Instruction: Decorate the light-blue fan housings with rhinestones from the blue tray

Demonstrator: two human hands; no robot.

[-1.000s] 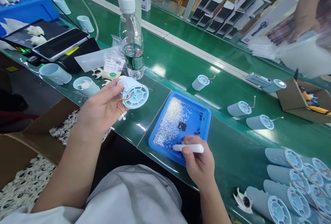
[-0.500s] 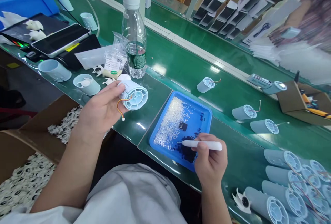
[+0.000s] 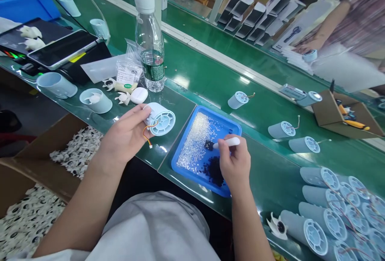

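Observation:
My left hand (image 3: 126, 134) holds a pale blue fan housing (image 3: 160, 119) with a grille face and a short orange and red wire, just above the glass-topped bench edge. My right hand (image 3: 235, 164) grips a white pen-like tool (image 3: 227, 143). Its tip touches a small black square block (image 3: 208, 145) inside a blue tray (image 3: 184, 169). The tray holds many tiny clear bits and a heap of small black bits (image 3: 213, 169) close to my right hand.
A water bottle (image 3: 149, 44), a white pebble-shaped case (image 3: 138, 95), small white impellers and open cups (image 3: 95, 100) lie behind my left hand. Several finished housings (image 3: 315, 221) pile at the right; others lie on the green belt (image 3: 210, 76). A carton of impellers (image 3: 36, 196) sits lower left. Other people work across the belt.
My right hand moved the white tool from the tray's near edge up to the black block. My left hand lowered the housing slightly toward the tray.

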